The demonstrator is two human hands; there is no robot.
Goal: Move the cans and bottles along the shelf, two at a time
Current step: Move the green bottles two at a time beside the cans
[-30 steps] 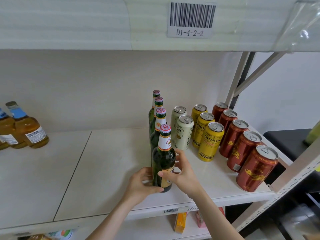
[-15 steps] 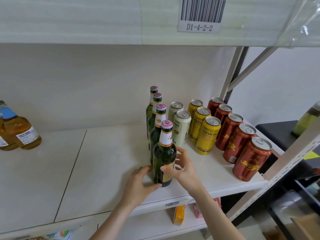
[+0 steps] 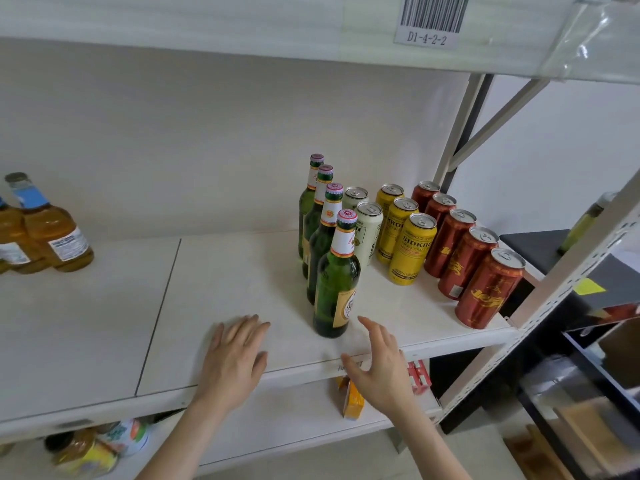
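Several green glass bottles stand in a row running front to back on the white shelf; the front green bottle is nearest me. To their right stand two cream cans, three yellow cans and several red cans, each in its own row. My left hand hovers flat at the shelf's front edge, left of the front bottle, holding nothing. My right hand is open just below and right of that bottle, fingers spread, not touching it.
Amber bottles with blue neck labels stand at the shelf's far left. A barcode label D1-4-2-2 hangs on the shelf above. A lower shelf holds an orange box and a red pack. A metal upright bounds the right side.
Both hands have let go of the front green bottle and drawn back toward the shelf's front edge. The bottle stays standing at the front of its row.
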